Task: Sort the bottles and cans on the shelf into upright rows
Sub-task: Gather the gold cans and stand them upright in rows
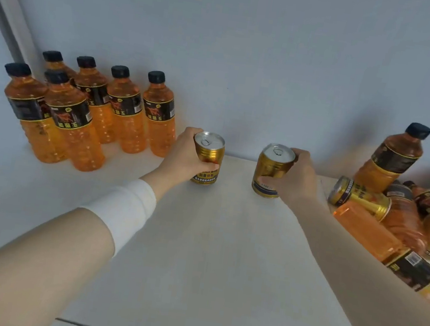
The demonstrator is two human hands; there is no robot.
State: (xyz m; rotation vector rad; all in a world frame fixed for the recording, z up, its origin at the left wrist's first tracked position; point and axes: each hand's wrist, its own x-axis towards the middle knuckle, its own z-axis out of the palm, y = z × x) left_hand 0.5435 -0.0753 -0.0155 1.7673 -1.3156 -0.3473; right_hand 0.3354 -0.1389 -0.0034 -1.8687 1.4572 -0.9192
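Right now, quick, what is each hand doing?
Left hand: closed around the left gold can, which stands upright on the shelf.
Right hand: closed around the right gold can, tilted slightly.

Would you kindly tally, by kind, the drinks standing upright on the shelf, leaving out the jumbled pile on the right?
orange bottles: 6
gold cans: 2
Total: 8
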